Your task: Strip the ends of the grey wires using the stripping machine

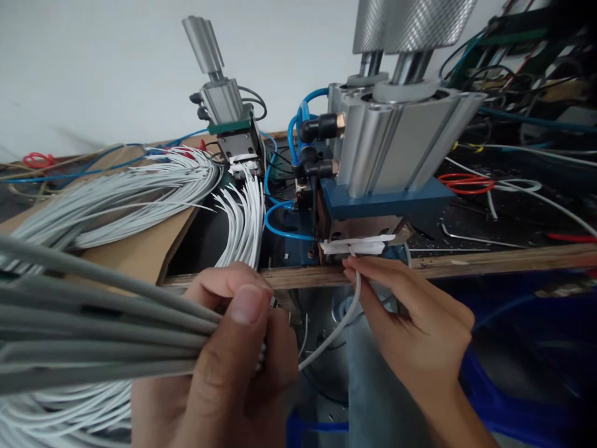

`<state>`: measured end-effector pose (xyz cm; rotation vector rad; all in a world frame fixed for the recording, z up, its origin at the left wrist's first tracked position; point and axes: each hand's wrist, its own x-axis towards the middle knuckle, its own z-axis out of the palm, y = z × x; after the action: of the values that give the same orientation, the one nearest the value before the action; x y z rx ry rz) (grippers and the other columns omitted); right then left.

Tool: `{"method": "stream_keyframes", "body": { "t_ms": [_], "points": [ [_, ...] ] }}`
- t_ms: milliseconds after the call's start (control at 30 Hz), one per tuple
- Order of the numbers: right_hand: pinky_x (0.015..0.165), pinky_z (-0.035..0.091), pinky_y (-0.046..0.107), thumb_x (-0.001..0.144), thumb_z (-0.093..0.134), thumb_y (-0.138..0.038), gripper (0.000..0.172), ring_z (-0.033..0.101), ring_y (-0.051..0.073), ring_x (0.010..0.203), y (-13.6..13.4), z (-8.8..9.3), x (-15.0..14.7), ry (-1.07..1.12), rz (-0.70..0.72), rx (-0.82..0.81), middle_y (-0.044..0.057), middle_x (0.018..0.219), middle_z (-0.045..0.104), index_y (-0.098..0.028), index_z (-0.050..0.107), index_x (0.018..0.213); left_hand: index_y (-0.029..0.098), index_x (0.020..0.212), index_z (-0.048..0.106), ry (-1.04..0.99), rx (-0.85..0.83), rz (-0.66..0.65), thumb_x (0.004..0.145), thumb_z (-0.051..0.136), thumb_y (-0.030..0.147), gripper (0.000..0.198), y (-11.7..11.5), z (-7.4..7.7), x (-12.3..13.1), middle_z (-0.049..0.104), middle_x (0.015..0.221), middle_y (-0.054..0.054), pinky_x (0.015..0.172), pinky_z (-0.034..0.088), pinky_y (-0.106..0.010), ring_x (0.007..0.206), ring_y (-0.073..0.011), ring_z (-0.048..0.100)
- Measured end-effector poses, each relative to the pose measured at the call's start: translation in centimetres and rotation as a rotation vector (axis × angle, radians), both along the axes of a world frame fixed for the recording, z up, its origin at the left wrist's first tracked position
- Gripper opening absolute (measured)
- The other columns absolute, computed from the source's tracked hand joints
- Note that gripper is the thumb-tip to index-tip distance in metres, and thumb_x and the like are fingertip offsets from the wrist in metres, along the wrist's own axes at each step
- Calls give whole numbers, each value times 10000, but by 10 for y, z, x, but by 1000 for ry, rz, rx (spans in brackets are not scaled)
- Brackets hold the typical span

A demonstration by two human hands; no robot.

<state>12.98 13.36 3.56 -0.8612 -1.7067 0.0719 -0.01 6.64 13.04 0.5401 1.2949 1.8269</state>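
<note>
My left hand (233, 367) is closed around a bundle of grey-white cables (107, 330) close to the camera, their lengths running off to the left edge. Between the thumb and fingers of my right hand (415, 317) is pinched a single white cable (333, 336). Its tip reaches the white-taped slot (359, 244) at the front of a pneumatic press (392, 143). Whether the tip is inside the slot or only against it, I cannot tell. The cable's other end passes behind my left hand.
A smaller press (224, 106) stands farther back, with a bunch of white cables (242, 218) at its front. Coiled white cables (140, 193) lie on cardboard (140, 258) at left. Blue air hoses (291, 233) loop between the presses. A hex key (480, 238) lies at right, behind the wooden bench edge (461, 261).
</note>
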Motion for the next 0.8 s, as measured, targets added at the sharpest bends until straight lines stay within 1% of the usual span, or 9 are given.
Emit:
{"method": "stream_keyframes", "body": {
  "t_ms": [100, 200, 367, 500, 567, 600, 633, 733, 800],
  "points": [
    [821, 608, 287, 867, 718, -39, 294, 763, 151, 867, 1, 1, 0, -10, -11, -11, -31, 980, 809, -265, 721, 1055, 230, 684, 623, 7, -4, -13, 871, 630, 206, 188, 0, 1, 2, 325, 538, 67, 405, 201, -145, 431, -71, 267],
    [822, 590, 246, 879, 718, -58, 235, 756, 127, 864, 1, 2, 0, -23, -21, -15, -23, 968, 811, -232, 721, 1038, 234, 695, 610, 14, -6, -22, 890, 574, 175, 208, 0, 2, 4, 304, 518, 69, 408, 178, -153, 434, -79, 229],
    [811, 571, 210, 900, 711, -87, 172, 745, 99, 832, 1, 4, -2, -47, -40, -39, -19, 964, 812, -202, 719, 1028, 237, 690, 594, 36, 8, 5, 880, 595, 190, 196, -3, 0, 6, 306, 517, 65, 402, 161, -159, 446, -91, 216],
    [791, 572, 217, 919, 699, -116, 138, 744, 111, 832, -1, 7, -2, -63, -53, -65, -22, 951, 808, -206, 719, 1022, 233, 712, 656, 77, 114, -33, 814, 654, 221, 102, -1, -11, -3, 362, 507, 58, 354, 172, -157, 410, -84, 271],
    [773, 568, 208, 926, 692, -125, 131, 742, 108, 817, -1, 8, -2, -71, -59, -75, -24, 944, 806, -205, 719, 1026, 226, 677, 680, 122, 184, -50, 793, 693, 201, 120, 1, -15, -7, 378, 470, 60, 315, 155, -166, 361, -72, 288],
    [766, 565, 201, 928, 690, -127, 130, 740, 103, 802, -1, 8, -2, -73, -64, -79, -27, 941, 805, -205, 721, 1028, 223, 648, 683, 141, 227, -58, 777, 717, 193, 137, 1, -15, -8, 374, 458, 64, 297, 135, -169, 340, -63, 270],
    [763, 561, 195, 931, 687, -132, 125, 738, 100, 796, -1, 9, -2, -75, -66, -81, -29, 940, 805, -205, 722, 1026, 231, 673, 675, 112, 172, -39, 797, 699, 230, 126, 1, -14, -7, 367, 471, 64, 318, 148, -178, 356, -67, 259],
    [762, 555, 191, 940, 676, -156, 103, 733, 101, 790, 0, 9, -2, -70, -74, -76, -33, 932, 803, -207, 724, 1016, 255, 707, 632, 47, 59, -10, 786, 652, 298, 92, -1, -8, 0, 302, 524, 61, 376, 109, -207, 428, -96, 216],
    [753, 553, 190, 940, 675, -162, 102, 727, 101, 770, 1, 9, -3, -69, -76, -69, -35, 927, 803, -207, 725, 1017, 264, 700, 618, 49, 26, -2, 772, 644, 311, 89, -3, -3, 5, 278, 535, 58, 392, 83, -230, 443, -108, 195]
  ]
}}
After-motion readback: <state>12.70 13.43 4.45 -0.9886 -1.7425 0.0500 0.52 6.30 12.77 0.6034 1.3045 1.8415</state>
